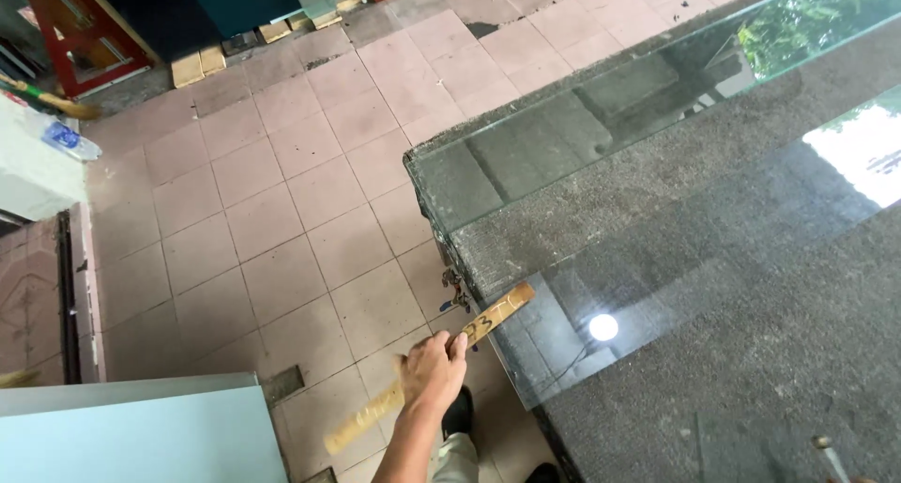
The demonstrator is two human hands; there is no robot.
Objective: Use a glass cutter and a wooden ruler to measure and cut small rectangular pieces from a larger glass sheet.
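Pinkish square floor tiles (282, 220) run up to a dark speckled stone counter (713, 352), where a clear glass sheet (657, 220) lies across the top, reaching the near corner. The left hand (432, 372) is closed around the middle of a long flat wooden stick (427, 368), whose far end rests on the glass at that corner while its near end hangs over the floor. Only a thin metal-tipped rod (830, 457) shows at the counter's lower right edge; I cannot tell how the right hand stands.

Pink floor tiles (282, 201); a plastic bottle (70, 142) lies far left.
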